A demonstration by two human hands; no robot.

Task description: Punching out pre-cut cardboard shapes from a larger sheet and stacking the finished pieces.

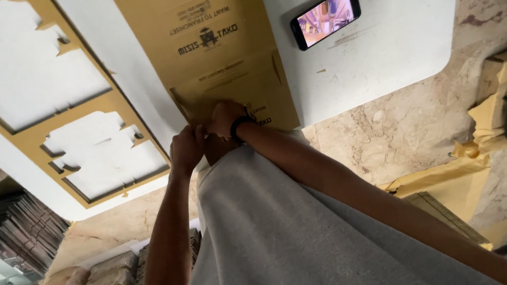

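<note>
Cardboard blank (223, 60): flat brown printed sheet lying on the white table (391, 47), its near end at the table's front edge, just before the person's grey shirt.
Left hand (186, 148): curled closed at the blank's near edge; it appears to pinch a flap there, though the fingertips are hidden, so the exact hold cannot be told.
Right hand (226, 118): fist-like, wearing a dark wrist band, knuckles pressed on the same near edge; what it grips is hidden beneath it.
Step in hand (judged): bending or tearing the near flap along its scored line.
Good practice (judged): keep both hands close together on the crease, press the sheet flat against the table, and bend evenly so the board does not rip off-line.
Die-cut frame (41, 132): leftover cardboard with cut-out windows, beside the blank on its left.
Phone (325, 17): lit screen, lying well apart to the right.
</note>
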